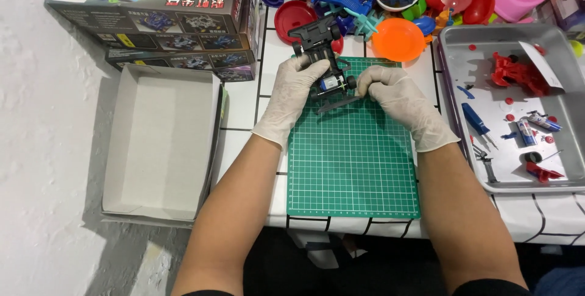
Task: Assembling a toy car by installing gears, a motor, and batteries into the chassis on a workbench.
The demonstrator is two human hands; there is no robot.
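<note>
A black toy car chassis (321, 46) with black wheels is tilted over the far edge of the green cutting mat (353, 162). My left hand (292, 92), in a white glove, grips the chassis from the left side. My right hand (393, 92), also gloved, pinches its near right end by a wheel. A small blue and silver part shows in the chassis between my hands.
An open white cardboard box (159, 140) lies at the left, with stacked printed toy boxes (155, 13) behind it. A metal tray (518, 107) at the right holds red parts, a blue screwdriver and small batteries. Colourful plastic toys (399, 3) crowd the far table edge.
</note>
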